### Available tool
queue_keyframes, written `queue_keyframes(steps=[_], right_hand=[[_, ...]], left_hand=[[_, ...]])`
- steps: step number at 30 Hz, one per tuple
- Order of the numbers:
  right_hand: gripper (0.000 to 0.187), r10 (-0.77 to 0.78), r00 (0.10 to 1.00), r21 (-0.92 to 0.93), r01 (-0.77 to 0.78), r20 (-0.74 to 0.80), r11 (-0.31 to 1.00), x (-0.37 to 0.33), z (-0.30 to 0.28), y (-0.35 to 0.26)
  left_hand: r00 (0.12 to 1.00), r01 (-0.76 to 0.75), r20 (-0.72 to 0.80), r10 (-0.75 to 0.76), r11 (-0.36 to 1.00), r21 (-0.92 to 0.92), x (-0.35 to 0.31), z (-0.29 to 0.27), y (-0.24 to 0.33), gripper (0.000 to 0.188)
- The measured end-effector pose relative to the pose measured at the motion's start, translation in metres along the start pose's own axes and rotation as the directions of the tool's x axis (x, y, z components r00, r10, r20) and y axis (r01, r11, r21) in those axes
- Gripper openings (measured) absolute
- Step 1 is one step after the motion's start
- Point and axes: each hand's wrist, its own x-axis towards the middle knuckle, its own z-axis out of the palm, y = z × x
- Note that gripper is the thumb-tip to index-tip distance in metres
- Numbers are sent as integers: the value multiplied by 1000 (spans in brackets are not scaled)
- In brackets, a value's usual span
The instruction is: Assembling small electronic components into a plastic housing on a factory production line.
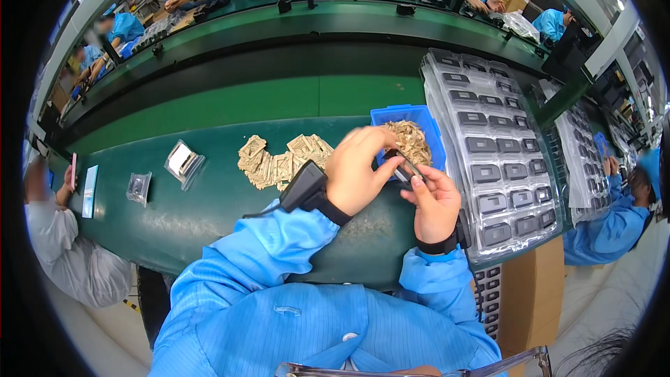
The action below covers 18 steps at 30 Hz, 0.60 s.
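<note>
Both hands meet over the belt on one small dark part.

The left hand (356,174) curls half shut, fingertips pinching the part (403,166), while the right hand (436,202) grips it from below, thumb up; holding it close above the blue bin (391,117) likely keeps the tan pieces within easy reach. More tan pieces lie in a pile (283,160) on the green belt (209,216). Just right, a clear tray (453,167) holds rows of dark parts. Two small clear bags (183,162) lie left, and a brown box (534,293) stands under the tray.
</note>
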Motion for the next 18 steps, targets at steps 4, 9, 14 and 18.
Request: queue_keyframes(steps=[4, 9, 14, 18], right_hand=[[42, 152, 986, -94, -145, 65, 985, -3, 1, -7], [54, -104, 972, -36, 114, 209, 993, 0, 0, 6], [52, -164, 971, -181, 196, 176, 964, -4, 4, 8], [48, -292, 938, -503, 347, 187, 792, -6, 3, 10]], left_hand=[[968, -250, 47, 245, 955, 161, 1, -6, 5, 20], [948, -318, 36, 316, 941, 120, -1, -5, 13, 21], [934, -354, 73, 349, 931, 90, -5, -2, 12, 21], [944, -328, 76, 322, 941, 85, -6, -2, 12, 19]])
